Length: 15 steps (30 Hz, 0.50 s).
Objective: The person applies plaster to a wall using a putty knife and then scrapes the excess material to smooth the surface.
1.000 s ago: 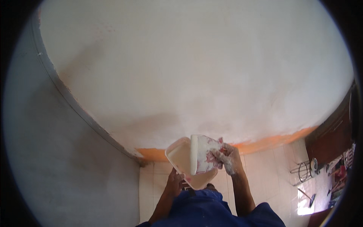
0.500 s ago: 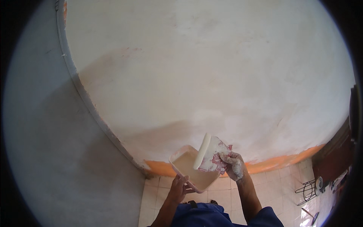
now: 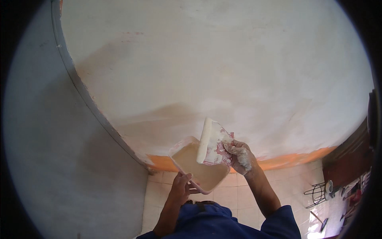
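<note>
My left hand (image 3: 183,189) grips the near left rim of a pinkish rectangular tub (image 3: 172,153), which is tilted. Pale cream putty (image 3: 207,174) lies inside it. In my right hand (image 3: 240,156), smeared with white, is a wide putty knife (image 3: 219,135) with a coated blade and pink patches near the grip. A thick roll of the same putty runs along the blade's left edge. The blade is above the right part of the tub and hides some of its rim. Both hands are in front of the pale wall (image 3: 223,75).
An orange strip (image 3: 294,159) runs along the wall's foot, above a tiled floor (image 3: 246,197). On the left a grey wall (image 3: 43,131) meets the pale one at a corner. A wire-legged stool (image 3: 318,194) and a dark brown piece of furniture (image 3: 338,171) stand at right.
Both hands, with the tub and the loaded putty knife, have moved up and slightly left in the view. The grip of each hand looks the same.
</note>
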Each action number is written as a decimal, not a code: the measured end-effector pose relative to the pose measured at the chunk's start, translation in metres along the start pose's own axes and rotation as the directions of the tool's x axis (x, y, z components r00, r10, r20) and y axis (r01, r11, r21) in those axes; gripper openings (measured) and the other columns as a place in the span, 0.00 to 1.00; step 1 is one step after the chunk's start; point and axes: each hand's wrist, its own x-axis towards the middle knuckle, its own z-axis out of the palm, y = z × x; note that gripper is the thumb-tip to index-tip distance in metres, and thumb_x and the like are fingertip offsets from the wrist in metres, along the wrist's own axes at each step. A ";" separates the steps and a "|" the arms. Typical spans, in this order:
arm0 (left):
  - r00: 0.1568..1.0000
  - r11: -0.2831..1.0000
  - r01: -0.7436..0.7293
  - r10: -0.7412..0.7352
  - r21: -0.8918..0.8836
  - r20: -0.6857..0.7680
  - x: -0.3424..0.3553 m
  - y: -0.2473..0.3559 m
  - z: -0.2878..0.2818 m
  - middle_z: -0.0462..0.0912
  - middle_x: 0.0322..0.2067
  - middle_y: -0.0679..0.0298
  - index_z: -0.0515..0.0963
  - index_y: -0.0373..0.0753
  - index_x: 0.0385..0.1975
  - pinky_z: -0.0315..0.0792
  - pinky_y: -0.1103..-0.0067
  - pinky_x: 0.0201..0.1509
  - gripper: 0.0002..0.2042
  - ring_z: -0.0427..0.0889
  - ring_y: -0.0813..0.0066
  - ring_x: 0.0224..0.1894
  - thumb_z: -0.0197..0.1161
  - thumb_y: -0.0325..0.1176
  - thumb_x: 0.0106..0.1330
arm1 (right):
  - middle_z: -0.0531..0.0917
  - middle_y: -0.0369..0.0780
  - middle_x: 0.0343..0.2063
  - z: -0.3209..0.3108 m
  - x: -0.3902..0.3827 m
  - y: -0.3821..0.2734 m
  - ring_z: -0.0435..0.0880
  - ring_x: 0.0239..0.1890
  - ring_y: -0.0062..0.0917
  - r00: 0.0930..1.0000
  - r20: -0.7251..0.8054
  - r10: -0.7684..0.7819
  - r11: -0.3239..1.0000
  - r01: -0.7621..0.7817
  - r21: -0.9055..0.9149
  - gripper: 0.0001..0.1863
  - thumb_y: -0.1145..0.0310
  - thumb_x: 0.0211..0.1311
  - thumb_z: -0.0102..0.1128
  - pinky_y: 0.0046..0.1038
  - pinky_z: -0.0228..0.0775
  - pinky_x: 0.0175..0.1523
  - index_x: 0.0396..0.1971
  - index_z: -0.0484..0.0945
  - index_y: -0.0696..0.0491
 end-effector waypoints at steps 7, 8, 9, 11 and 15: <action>0.999 0.997 -0.028 0.025 -0.075 -0.042 -0.013 -0.011 0.000 0.71 0.42 0.51 0.55 0.35 0.53 0.78 0.60 0.36 0.26 0.78 0.59 0.38 0.53 0.36 0.57 | 0.79 0.41 0.35 0.001 -0.001 0.003 0.79 0.38 0.22 0.996 0.052 -0.071 0.997 0.072 -0.010 0.11 0.75 0.59 0.50 0.25 0.72 0.45 0.40 0.71 0.63; 0.999 0.992 -0.044 0.041 -0.120 -0.029 -0.013 -0.013 0.000 0.70 0.40 0.51 0.54 0.34 0.52 0.79 0.61 0.35 0.25 0.79 0.60 0.36 0.54 0.34 0.57 | 0.79 0.41 0.35 0.005 -0.002 0.004 0.79 0.38 0.22 0.995 0.046 -0.094 0.995 0.095 -0.040 0.11 0.75 0.59 0.50 0.25 0.73 0.45 0.40 0.71 0.63; 0.998 0.990 -0.051 0.046 -0.133 -0.040 -0.015 -0.015 0.001 0.70 0.40 0.51 0.54 0.34 0.52 0.79 0.61 0.35 0.26 0.79 0.60 0.36 0.54 0.35 0.57 | 0.79 0.41 0.34 0.006 -0.002 0.005 0.79 0.37 0.22 0.992 0.040 -0.117 0.990 0.120 -0.070 0.10 0.75 0.59 0.50 0.26 0.73 0.45 0.40 0.71 0.63; 0.997 0.988 -0.074 0.070 -0.138 -0.039 -0.015 -0.012 -0.001 0.71 0.40 0.51 0.53 0.34 0.53 0.79 0.62 0.34 0.26 0.79 0.61 0.35 0.55 0.35 0.56 | 0.78 0.40 0.33 0.008 -0.002 0.007 0.79 0.36 0.22 0.985 0.040 -0.169 0.978 0.172 -0.115 0.10 0.74 0.59 0.51 0.26 0.73 0.44 0.39 0.71 0.63; 0.996 0.991 -0.092 0.089 -0.099 -0.029 -0.012 -0.018 -0.009 0.70 0.41 0.51 0.53 0.35 0.53 0.80 0.63 0.34 0.27 0.79 0.63 0.35 0.56 0.34 0.56 | 0.78 0.40 0.31 0.010 0.002 0.017 0.79 0.34 0.22 0.984 0.035 -0.174 0.973 0.178 -0.145 0.10 0.73 0.60 0.51 0.26 0.74 0.41 0.39 0.71 0.63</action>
